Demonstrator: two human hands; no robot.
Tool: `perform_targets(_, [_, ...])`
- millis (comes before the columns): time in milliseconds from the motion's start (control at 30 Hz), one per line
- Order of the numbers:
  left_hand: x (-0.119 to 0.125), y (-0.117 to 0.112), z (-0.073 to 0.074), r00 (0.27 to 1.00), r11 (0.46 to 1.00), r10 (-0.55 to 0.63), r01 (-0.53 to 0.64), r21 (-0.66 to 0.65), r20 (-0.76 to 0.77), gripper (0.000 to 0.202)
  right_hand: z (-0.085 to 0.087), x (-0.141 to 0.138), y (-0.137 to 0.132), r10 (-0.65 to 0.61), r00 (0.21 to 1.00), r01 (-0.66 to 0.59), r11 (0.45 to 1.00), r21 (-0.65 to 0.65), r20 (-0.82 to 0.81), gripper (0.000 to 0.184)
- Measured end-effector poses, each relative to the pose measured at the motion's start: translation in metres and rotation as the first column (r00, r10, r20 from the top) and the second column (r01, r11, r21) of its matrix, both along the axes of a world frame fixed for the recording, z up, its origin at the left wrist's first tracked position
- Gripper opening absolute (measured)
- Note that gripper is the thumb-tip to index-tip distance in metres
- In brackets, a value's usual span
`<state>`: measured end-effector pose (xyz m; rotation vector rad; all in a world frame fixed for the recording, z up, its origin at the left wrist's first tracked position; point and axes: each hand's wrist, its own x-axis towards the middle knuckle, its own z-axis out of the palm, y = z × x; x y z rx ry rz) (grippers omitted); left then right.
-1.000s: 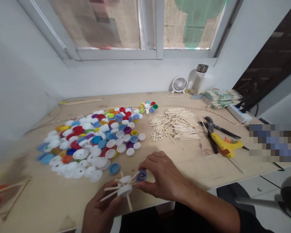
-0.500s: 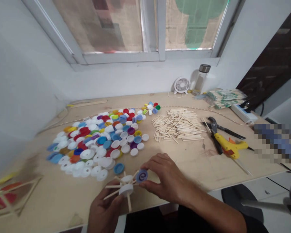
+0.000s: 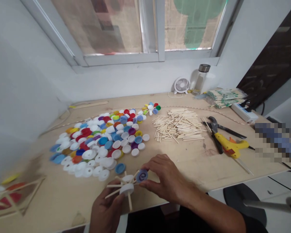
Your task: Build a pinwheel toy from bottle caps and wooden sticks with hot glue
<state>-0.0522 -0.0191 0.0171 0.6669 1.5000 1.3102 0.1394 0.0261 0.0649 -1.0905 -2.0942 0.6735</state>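
Note:
My left hand (image 3: 108, 207) is closed around a hub of white bottle caps (image 3: 127, 188) with several wooden sticks radiating from it. Between the thumb and fingers of my right hand (image 3: 163, 178) is a blue bottle cap (image 3: 142, 175) with a dark swirl mark. That cap sits against the end of one stick on the hub's right side; whether it is fixed there I cannot tell. Just beyond the hub lies a loose blue cap (image 3: 120, 168), beside the big pile of coloured and white caps (image 3: 109, 127).
Cut wooden sticks (image 3: 179, 124) lie heaped behind my right hand. To the right are a yellow glue gun (image 3: 231, 145) and black pliers (image 3: 215, 129). A finished-looking cap wheel (image 3: 150, 108), small fan (image 3: 181, 85), glass bottle (image 3: 201, 79) and power strip (image 3: 243, 112) stand further back. A stick frame (image 3: 16, 197) is at left.
Both hands keep the same hold on the hub and the blue cap. The view has shifted very slightly; nothing on the table has visibly moved.

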Motion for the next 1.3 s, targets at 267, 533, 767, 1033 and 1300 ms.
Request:
perform_targets(267, [0.005, 0.002, 0.006, 0.998, 0.999, 0.051, -0.051, 0.0, -0.037, 0.045, -0.003, -0.001, -0.002, 0.003, 0.998, -0.006, 0.999, -0.053, -0.055, 0.023])
perform_targets(533, [0.007, 0.003, 0.007, 0.999, 0.999, 0.043, -0.043, 0.008, 0.003, 0.041, -0.003, -0.001, -0.002, -0.011, 0.998, 0.004, 0.995, -0.103, -0.061, 0.022])
perform_targets(767, [0.009, 0.002, 0.009, 0.999, 0.999, 0.027, -0.027, 0.029, 0.022, 0.051, 0.01, 0.013, -0.005, -0.004, 0.998, -0.003, 0.992, -0.125, -0.057, 0.029])
perform_targets(1033, [0.012, 0.0, 0.029, 0.985, 0.983, -0.167, 0.163, 0.078, 0.047, 0.043, 0.023, 0.011, -0.012, 0.112, 0.994, -0.113, 0.985, -0.129, -0.011, 0.028])
perform_targets(1300, [0.009, 0.003, 0.03, 0.961, 0.958, -0.274, 0.271, 0.099, 0.024, 0.037, 0.016, 0.001, -0.009, 0.102, 0.995, -0.099, 0.986, -0.134, 0.014, 0.021])
